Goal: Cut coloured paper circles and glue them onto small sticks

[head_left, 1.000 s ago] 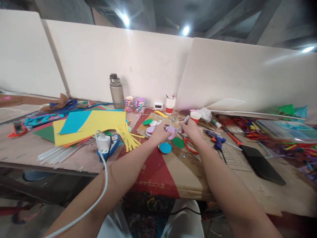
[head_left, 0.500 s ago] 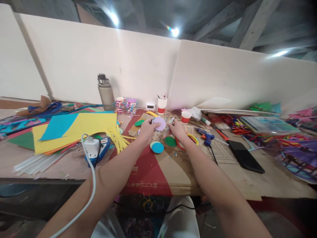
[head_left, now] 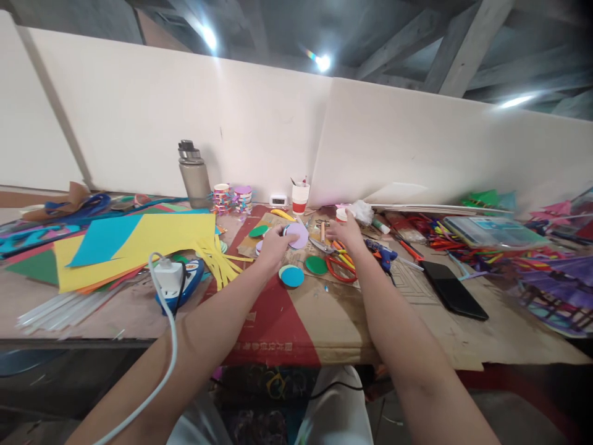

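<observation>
While the left hand (head_left: 274, 248) pinches a purple disc (head_left: 299, 236), the right (head_left: 348, 235) is spread.

A crowded table (head_left: 139, 314), this; red-and-brown cardboard (head_left: 336, 334) spreads across its middle; over on the left, coloured sheets (head_left: 162, 241) sprawl, translucent sticks (head_left: 60, 309) just beside them; a grey bottle (head_left: 194, 180) stands at the back, a small white clock (head_left: 278, 200) farther right; a black device (head_left: 454, 290) lies flat
</observation>
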Motion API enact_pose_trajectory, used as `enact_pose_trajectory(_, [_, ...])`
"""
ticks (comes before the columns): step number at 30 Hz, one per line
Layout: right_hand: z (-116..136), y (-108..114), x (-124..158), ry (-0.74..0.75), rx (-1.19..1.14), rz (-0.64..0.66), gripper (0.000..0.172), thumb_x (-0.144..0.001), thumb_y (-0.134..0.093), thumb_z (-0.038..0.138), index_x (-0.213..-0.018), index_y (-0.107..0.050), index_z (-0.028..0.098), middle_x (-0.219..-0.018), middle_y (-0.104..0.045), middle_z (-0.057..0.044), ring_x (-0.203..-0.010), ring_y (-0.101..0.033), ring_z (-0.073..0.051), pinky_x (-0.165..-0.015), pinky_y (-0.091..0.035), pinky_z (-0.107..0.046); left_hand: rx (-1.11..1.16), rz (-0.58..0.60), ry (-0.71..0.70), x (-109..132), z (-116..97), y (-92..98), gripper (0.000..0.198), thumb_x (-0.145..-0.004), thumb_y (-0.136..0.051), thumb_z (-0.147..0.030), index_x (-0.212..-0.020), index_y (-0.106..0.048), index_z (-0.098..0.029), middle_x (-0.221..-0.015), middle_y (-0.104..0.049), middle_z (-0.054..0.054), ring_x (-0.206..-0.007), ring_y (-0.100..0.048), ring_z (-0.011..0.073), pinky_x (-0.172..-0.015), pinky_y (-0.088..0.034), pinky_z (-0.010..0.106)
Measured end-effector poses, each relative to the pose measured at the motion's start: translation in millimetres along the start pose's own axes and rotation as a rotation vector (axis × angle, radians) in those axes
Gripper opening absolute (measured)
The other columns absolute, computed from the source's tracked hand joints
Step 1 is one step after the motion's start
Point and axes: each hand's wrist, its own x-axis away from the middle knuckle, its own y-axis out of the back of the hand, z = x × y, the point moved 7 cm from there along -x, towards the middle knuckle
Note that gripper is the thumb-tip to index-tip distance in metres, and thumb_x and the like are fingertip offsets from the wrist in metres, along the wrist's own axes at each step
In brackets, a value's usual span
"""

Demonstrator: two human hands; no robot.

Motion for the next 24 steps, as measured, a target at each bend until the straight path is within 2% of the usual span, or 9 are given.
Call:
enact_pose_trajectory(2, [3, 21, -4, -0.006, 0.152, -0.07, 0.05, -0.078, -0.063, 0.025, -0.127, -0.058, 0.014, -0.091, -0.07, -0.009, -0.075, -0.066, -0.02, -0.067, -0.056, -0.033, 0.005, 0.004, -0.007, 0, -1, -0.7, 0.022, -0.052, -0.072, -0.013, -0.073, -0.067, -0.015, -0.069, -0.066, 0.0, -0.062, -0.053, 0.0113, -0.056, -0.038, 0.022])
enact_pose_trajectory(3, [8, 30, -5, 0.027, 0.405, -0.089, 0.038, -0.082, -0.059, 0.025, -0.118, -0.064, 0.013, -0.095, -0.071, -0.01, -0.083, -0.066, -0.02, -0.075, -0.055, -0.031, 0.005, 0.005, -0.01, 0, -1, -0.8, 0.022, -0.052, -0.072, -0.014, -0.073, -0.068, -0.015, -0.07, -0.066, 0.0, -0.062, -0.054, 0.0117, -0.057, -0.039, 0.022])
enact_pose_trajectory(5, [13, 35, -5, 0.042, 0.834, -0.019, 0.028, -0.087, -0.053, 0.024, -0.106, -0.071, 0.014, -0.102, -0.073, -0.012, -0.095, -0.067, -0.021, -0.085, -0.051, -0.031, 0.004, 0.004, -0.009, -1, 0, -0.5, 0.022, -0.051, -0.072, -0.015, -0.073, -0.068, -0.015, -0.071, -0.067, 0.0, -0.063, -0.054, 0.0124, -0.058, -0.04, 0.023])
enact_pose_trajectory(7, [11, 32, -1, 0.017, 1.074, 0.096, 0.026, -0.088, -0.053, 0.021, -0.1, -0.075, 0.015, -0.102, -0.075, -0.013, -0.098, -0.068, -0.022, -0.085, -0.049, -0.03, 0.003, 0.002, 0.0, -2, 1, 0.0, 0.022, -0.05, -0.073, -0.017, -0.072, -0.067, -0.015, -0.069, -0.066, 0.0, -0.063, -0.054, 0.0125, -0.057, -0.039, 0.023])
enact_pose_trajectory(10, [6, 19, 8, -0.011, 1.149, 0.233, 0.018, -0.082, -0.063, 0.02, -0.091, -0.078, 0.017, -0.095, -0.077, -0.011, -0.093, -0.07, -0.022, -0.08, -0.049, -0.026, -0.004, -0.001, 0.011, -3, 2, 1.0, 0.023, -0.05, -0.074, -0.019, -0.071, -0.067, -0.016, -0.067, -0.064, 0.0, -0.061, -0.053, 0.012, -0.053, -0.035, 0.022])
enact_pose_trajectory(13, [4, 6, 17, -0.025, 1.22, 0.309, 0.014, -0.078, -0.07, 0.021, -0.089, -0.079, 0.017, -0.095, -0.077, -0.012, -0.095, -0.072, -0.023, -0.079, -0.05, -0.026, -0.008, 0.001, 0.005, -4, 2, 1.5, 0.023, -0.049, -0.075, -0.019, -0.071, -0.067, -0.016, -0.068, -0.065, 0.0, -0.062, -0.053, 0.0122, -0.052, -0.035, 0.021])
enact_pose_trajectory(18, [10, 5, 20, -0.069, 1.351, 0.259, 0.03, -0.081, -0.072, 0.027, -0.106, -0.074, 0.011, -0.114, -0.071, -0.024, -0.105, -0.07, -0.031, -0.085, -0.053, -0.035, 0.0, 0.018, -0.017, -2, 1, -0.2, 0.024, -0.05, -0.075, -0.018, -0.073, -0.068, -0.015, -0.076, -0.068, 0.002, -0.066, -0.055, 0.0129, -0.058, -0.04, 0.023])
enact_pose_trajectory(21, [10, 3, 21, -0.075, 1.384, 0.256, 0.03, -0.083, -0.07, 0.025, -0.108, -0.073, 0.01, -0.118, -0.069, -0.026, -0.106, -0.07, -0.032, -0.086, -0.054, -0.037, -0.018, 0.018, -0.027, -1, 0, -1.0, 0.022, -0.051, -0.074, -0.018, -0.071, -0.068, -0.016, -0.074, -0.068, 0.001, -0.067, -0.055, 0.0132, -0.059, -0.041, 0.023])
enact_pose_trajectory(24, [8, -7, 22, -0.053, 1.387, 0.279, 0.028, -0.085, -0.063, 0.02, -0.11, -0.072, 0.01, -0.113, -0.071, -0.025, -0.107, -0.07, -0.033, -0.087, -0.054, -0.037, -0.028, 0.014, -0.039, 0, -2, -1.6, 0.019, -0.052, -0.073, -0.017, -0.07, -0.067, -0.016, -0.07, -0.066, 0.0, -0.066, -0.055, 0.0135, -0.058, -0.041, 0.023])
